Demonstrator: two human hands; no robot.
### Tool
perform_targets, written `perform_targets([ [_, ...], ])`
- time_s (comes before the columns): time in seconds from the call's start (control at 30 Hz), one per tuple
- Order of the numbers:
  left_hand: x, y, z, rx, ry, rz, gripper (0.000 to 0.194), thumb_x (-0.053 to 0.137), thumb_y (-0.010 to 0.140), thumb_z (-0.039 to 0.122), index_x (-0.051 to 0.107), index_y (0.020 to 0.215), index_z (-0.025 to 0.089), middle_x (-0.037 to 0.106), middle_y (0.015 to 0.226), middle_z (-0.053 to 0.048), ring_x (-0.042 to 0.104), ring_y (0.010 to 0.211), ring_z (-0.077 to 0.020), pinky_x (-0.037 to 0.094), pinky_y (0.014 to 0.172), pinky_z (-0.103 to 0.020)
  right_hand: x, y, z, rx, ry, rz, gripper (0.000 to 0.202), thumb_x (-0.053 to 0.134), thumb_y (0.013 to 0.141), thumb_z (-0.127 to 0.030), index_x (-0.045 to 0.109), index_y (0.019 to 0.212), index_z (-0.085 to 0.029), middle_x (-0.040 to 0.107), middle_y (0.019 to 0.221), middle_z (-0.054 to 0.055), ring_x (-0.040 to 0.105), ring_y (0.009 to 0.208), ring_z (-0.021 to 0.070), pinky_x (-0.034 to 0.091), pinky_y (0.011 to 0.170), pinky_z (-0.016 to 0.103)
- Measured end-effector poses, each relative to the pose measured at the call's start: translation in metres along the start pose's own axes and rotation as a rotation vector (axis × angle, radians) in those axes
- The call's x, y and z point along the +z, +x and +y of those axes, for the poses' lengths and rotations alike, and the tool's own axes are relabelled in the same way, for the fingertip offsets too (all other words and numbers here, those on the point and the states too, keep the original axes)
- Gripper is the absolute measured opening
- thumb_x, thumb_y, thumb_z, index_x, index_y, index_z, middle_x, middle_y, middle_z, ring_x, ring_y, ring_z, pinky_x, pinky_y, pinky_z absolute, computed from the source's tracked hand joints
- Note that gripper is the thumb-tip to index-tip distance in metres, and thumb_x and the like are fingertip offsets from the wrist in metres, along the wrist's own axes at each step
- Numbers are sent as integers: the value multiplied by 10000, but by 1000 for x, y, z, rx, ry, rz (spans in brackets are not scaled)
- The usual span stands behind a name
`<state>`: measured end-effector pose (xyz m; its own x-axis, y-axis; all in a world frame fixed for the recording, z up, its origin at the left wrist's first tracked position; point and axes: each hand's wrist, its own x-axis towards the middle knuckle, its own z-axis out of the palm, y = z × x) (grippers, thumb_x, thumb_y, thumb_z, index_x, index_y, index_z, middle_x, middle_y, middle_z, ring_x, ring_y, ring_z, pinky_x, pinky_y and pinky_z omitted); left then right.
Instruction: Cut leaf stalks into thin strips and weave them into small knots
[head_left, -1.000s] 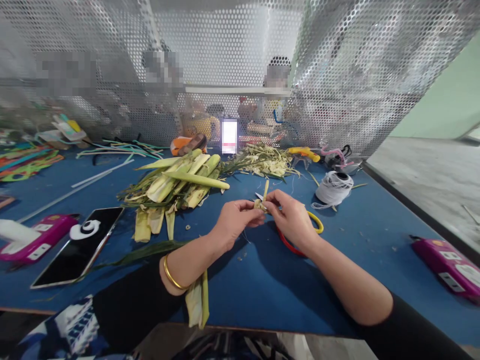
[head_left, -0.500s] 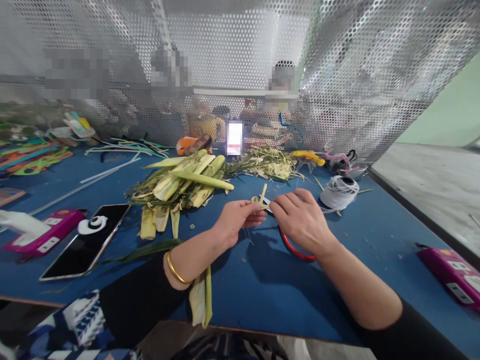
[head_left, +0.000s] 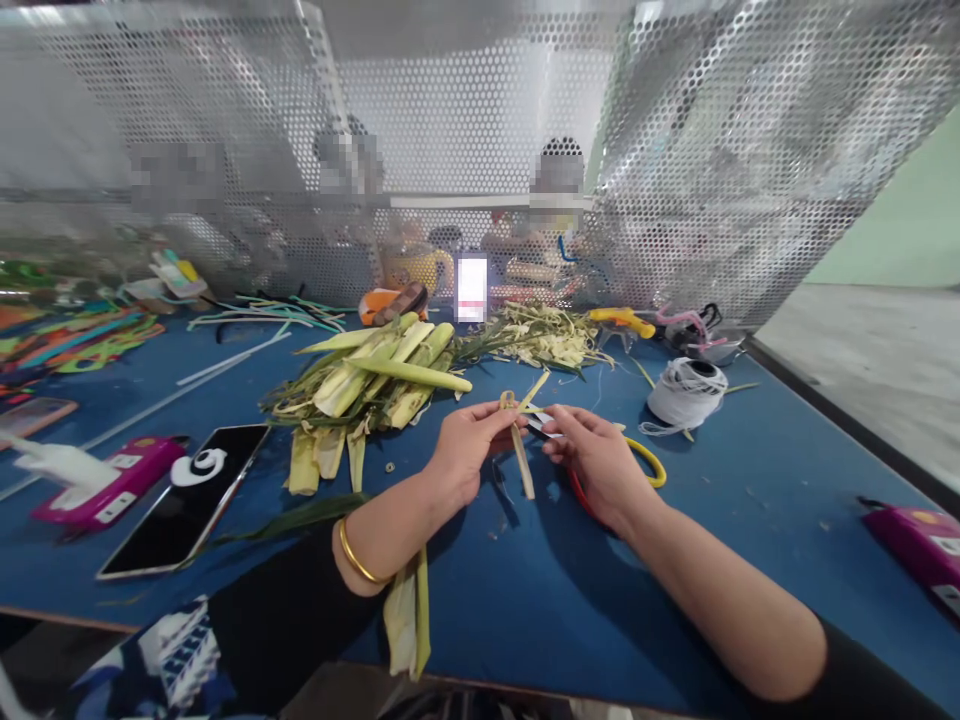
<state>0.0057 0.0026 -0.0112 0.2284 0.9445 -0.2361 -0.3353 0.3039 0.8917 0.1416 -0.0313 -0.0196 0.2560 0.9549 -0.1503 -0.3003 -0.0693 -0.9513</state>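
Leaf strip (head_left: 523, 462), one, located at the fingertips of the left hand (head_left: 466, 448), short of the right hand (head_left: 600, 462). Long axis: the long tail is directed down and toward the wearer, leaning slightly right; a shorter end is pointed away and to the right. Change: half a second earlier the long tail was not seen hanging; it is now shown below the fingers, and the yellow handle of the scissors (head_left: 652, 466) has come back into sight beside the right hand. Appearance: pale yellow-green, narrow, flat, with a small loop at the top. Left hand: thumb and forefinger pinched on the strip by the loop. Right hand: fingers bent and gathered beside the scissor blades; whether the strip is gripped there cannot be told. Beyond the left hand: a leaf pile (head_left: 375, 375). Beyond and right of the right hand: a string spool (head_left: 686, 395).
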Motion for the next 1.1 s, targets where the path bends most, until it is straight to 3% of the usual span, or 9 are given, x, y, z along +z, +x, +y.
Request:
perform_targets([
  [0.13, 2, -2, 2, -6, 7, -5, 61, 702, 692, 139, 712, 748, 118, 700, 688, -43, 634, 609, -122, 525, 688, -275, -2, -1, -7, 64, 236, 86, 297, 822, 554, -325, 637, 708, -152, 533, 552, -48, 498, 479, 69, 420, 473, 193],
  [0.23, 1, -2, 2, 16, -21, 22, 37, 702, 695, 140, 707, 728, 124, 699, 696, -33, 632, 619, -113, 522, 683, -260, 0, -6, -7, 84, 227, 40, 278, 798, 613, -360, 609, 620, -156, 497, 492, -43, 484, 446, 78, 428, 453, 207],
  [0.37, 1, -1, 0, 12, -37, -8, 47, 707, 694, 160, 708, 727, 127, 702, 705, -35, 631, 622, -113, 522, 672, -253, 2, -6, -1, 196, 172, 26, 234, 767, 670, -353, 655, 725, -154, 581, 589, -7, 545, 494, 101, 456, 483, 229],
  [0.47, 2, -3, -1, -18, 12, -32, 91, 711, 691, 167, 721, 771, 124, 708, 705, -45, 635, 618, -120, 524, 659, -252, 1, -2, 0, -3, 229, 129, 194, 738, 695, -342, 664, 765, -176, 544, 575, -38, 504, 496, 87, 446, 509, 226],
  [0.57, 3, -5, -2, -9, 105, -36, 95, 718, 682, 170, 721, 765, 122, 707, 690, -51, 629, 603, -117, 517, 642, -243, 0, -5, -4, -327, 43, 125, 194, 664, 765, -377, 677, 811, -190, 573, 608, -27, 519, 552, 99, 446, 570, 240],
  [0.67, 3, -5, -2, 19, 183, -49, 111, 722, 673, 170, 710, 776, 130, 712, 706, -54, 632, 610, -119, 512, 628, -238, -1, -10, -10, -484, -225, -30, 174, 624, 792, -363, 643, 842, -198, 613, 675, -17, 534, 568, 110, 441, 591, 260],
  [0.73, 3, -6, -2, 40, 216, -42, 94, 715, 673, 155, 697, 764, 138, 713, 705, -50, 632, 612, -118, 512, 616, -231, -2, -12, -14, -489, -374, -94, 152, 604, 797, -350, 600, 790, -198, 594, 656, -26, 506, 534, 103, 404, 545, 250],
  [0.87, 5, -7, -2, 75, 267, -34, 52, 670, 694, 106, 689, 725, 143, 703, 663, -36, 621, 595, -108, 506, 599, -215, -7, -10, -15, -431, -645, -64, 205, 553, 799, -334, 546, 652, -191, 477, 541, -51, 401, 493, 94, 297, 481, 238],
  [1.1, 6, -7, -1, 118, 281, 1, 43, 690, 690, 118, 705, 727, 133, 703, 677, -32, 599, 574, -91, 497, 587, -202, -9, -6, -12, -336, -695, -45, 191, 553, 759, -342, 550, 644, -190, 458, 497, -52, 390, 483, 106, 291, 484, 243],
])
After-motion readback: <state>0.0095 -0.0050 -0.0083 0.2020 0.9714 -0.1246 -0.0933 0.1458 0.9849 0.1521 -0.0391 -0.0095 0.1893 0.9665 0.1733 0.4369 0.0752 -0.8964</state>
